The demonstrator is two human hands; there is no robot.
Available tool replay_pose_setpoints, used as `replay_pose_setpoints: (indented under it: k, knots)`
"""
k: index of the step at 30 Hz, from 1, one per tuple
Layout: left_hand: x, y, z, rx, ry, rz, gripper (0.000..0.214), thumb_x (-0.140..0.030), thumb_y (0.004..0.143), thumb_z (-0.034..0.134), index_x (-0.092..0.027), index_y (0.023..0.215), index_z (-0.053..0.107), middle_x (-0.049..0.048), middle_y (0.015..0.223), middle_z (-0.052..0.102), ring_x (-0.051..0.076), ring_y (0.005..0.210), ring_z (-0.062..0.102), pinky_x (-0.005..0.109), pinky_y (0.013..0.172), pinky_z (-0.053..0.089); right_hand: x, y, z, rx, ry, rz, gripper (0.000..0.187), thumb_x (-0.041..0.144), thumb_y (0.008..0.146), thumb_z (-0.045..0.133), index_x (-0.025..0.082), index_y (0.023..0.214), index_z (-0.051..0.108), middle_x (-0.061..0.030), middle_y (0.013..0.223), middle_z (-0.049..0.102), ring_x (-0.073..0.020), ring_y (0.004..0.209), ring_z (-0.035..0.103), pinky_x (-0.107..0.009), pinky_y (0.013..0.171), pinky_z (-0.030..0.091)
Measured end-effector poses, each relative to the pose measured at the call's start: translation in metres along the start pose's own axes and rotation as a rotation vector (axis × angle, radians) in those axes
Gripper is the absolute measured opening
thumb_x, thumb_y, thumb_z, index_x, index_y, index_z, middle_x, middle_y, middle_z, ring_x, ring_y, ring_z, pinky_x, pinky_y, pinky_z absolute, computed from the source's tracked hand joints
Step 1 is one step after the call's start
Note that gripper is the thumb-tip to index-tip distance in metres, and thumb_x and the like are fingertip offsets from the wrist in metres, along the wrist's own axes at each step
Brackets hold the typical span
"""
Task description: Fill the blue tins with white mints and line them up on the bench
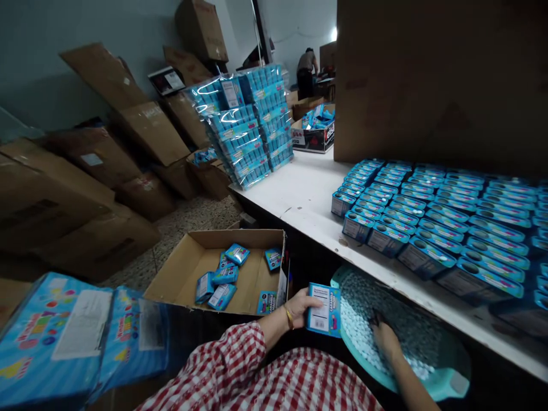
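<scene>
My left hand, with a gold bracelet at the wrist, is closed round a small blue printed box. The box's pale label panel faces up toward me, beside the rim of a turquoise basin. Many small white pellets, which look like candies, fill much of the basin. My right hand reaches down into them. Its fingertips are dark and partly hidden, so I cannot tell what they hold. Left of my left hand, an open cardboard box contains several small blue boxes.
On the white table stand tight rows of blue boxes and wrapped stacks. A large cardboard carton rises behind the rows. Blue packages lie at lower left; cartons are piled beyond. Another person bends over far back.
</scene>
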State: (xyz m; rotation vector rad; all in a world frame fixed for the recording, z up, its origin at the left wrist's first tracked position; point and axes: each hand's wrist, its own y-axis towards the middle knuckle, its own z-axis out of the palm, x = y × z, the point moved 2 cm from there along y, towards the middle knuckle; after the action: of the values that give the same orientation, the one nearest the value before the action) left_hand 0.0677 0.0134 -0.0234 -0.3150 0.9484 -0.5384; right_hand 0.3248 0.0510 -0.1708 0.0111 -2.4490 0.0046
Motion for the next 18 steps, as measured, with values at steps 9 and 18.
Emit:
replay_pose_setpoints:
  k: [9,18]
  knots:
    - [0.001,0.047,0.004,-0.096,0.644,0.326,0.052,-0.024,0.054,0.078,-0.015,0.102,0.061,0.0046,0.094,0.067,0.019,0.089,0.061,0.036,0.090,0.045,0.008,-0.017,-0.057,0.059,0.276,0.068,0.040,0.047,0.066,0.049,0.016,0.088,0.062,-0.0103,0.087,0.069,-0.0251,0.081,0.063,-0.038,0.076,0.049]
    - [0.021,0.093,0.038,0.063,1.004,0.465,0.048,-0.020,0.063,0.068,-0.014,0.109,0.058,0.0072,0.100,0.065,0.022,0.094,0.060,0.037,0.090,0.045,0.055,-0.030,-0.164,0.303,0.152,-0.062,0.038,0.032,0.081,0.049,0.016,0.115,0.057,-0.0064,0.108,0.065,-0.0195,0.096,0.059,-0.033,0.087,0.045]
